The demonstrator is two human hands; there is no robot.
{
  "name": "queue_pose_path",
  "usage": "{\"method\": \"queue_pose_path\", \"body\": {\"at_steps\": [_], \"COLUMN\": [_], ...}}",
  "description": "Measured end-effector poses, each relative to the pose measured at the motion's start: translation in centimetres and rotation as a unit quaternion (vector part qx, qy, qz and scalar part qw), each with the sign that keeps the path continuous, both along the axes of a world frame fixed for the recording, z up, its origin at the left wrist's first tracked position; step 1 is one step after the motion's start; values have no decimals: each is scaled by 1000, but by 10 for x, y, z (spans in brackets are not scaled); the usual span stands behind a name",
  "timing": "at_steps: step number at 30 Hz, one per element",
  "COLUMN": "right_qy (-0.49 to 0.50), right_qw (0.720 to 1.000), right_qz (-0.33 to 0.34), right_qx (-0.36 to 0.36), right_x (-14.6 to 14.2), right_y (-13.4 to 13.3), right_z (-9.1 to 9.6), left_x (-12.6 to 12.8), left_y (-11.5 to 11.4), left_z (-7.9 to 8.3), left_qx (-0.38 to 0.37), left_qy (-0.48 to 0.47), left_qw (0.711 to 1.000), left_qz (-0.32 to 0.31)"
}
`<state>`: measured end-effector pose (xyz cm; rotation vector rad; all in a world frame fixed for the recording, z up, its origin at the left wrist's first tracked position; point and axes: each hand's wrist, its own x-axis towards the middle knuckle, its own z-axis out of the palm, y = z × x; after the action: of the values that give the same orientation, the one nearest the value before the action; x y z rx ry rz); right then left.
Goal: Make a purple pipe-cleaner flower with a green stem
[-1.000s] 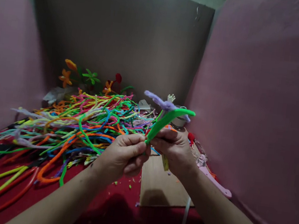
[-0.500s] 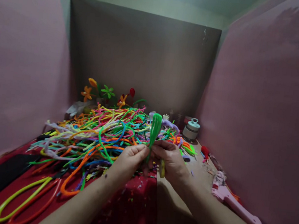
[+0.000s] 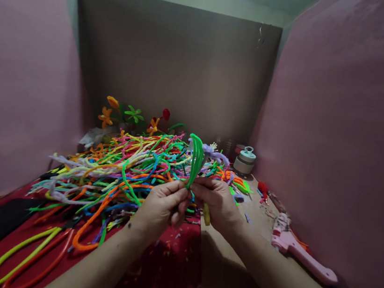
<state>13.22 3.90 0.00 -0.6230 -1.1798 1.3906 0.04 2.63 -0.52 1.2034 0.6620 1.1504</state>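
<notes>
Green pipe cleaner loops, gathered into one upright bundle, stand above my fingertips in the middle of the view. My left hand pinches the bundle's base between thumb and forefinger. From the other side, my right hand is closed with its thumb and forefinger at the same base. A yellow piece sticks out below the right palm; its kind is hidden by the hand. Behind and left of the hands lies a large heap of coloured pipe cleaners.
Scissors with yellow and red handles lie front left on the red cloth. A pink glue gun lies on the right, beside a brown board. Pipe cleaner flowers and a white-lidded container stand behind.
The green bundle has turned, showing its loops from the side and bowed at the top. My left fingers have shifted at its base. The whole view has moved slightly.
</notes>
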Motion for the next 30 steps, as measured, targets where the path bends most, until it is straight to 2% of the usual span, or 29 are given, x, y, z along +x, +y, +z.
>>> {"method": "queue_pose_path", "body": {"at_steps": [4,7,12,14,16,18,20,22,24,27,30], "right_qy": [40,34,11,23,38,54,61,54,36,11,0], "right_qw": [997,995,992,993,995,996,997,997,999,999,1000], "right_qz": [51,75,123,110,84,49,7,-30,-14,49,27], "right_qx": [-30,-52,-33,-34,-40,-46,-45,-36,-26,-20,-15], "right_x": [-1,0,2,2,1,-1,-2,-3,-3,1,6], "right_y": [-2,-5,-9,-9,-8,-5,-3,-3,-2,-2,0], "right_z": [1,2,3,3,2,0,-2,-4,-5,-3,3], "left_x": [-4,-7,-13,-14,-12,-7,-1,3,4,2,-1], "left_y": [2,1,0,0,-1,-3,-6,-9,-9,-7,-4], "left_z": [-3,-6,-10,-8,-3,3,7,9,8,6,4], "left_qx": [-44,-66,-102,-103,-72,-6,66,110,113,79,57], "left_qy": [-85,-124,-143,-131,-80,18,122,172,174,147,116], "left_qw": [990,977,950,948,970,995,990,974,970,979,987], "left_qz": [-108,-158,-259,-273,-217,-100,22,102,126,115,92]}}
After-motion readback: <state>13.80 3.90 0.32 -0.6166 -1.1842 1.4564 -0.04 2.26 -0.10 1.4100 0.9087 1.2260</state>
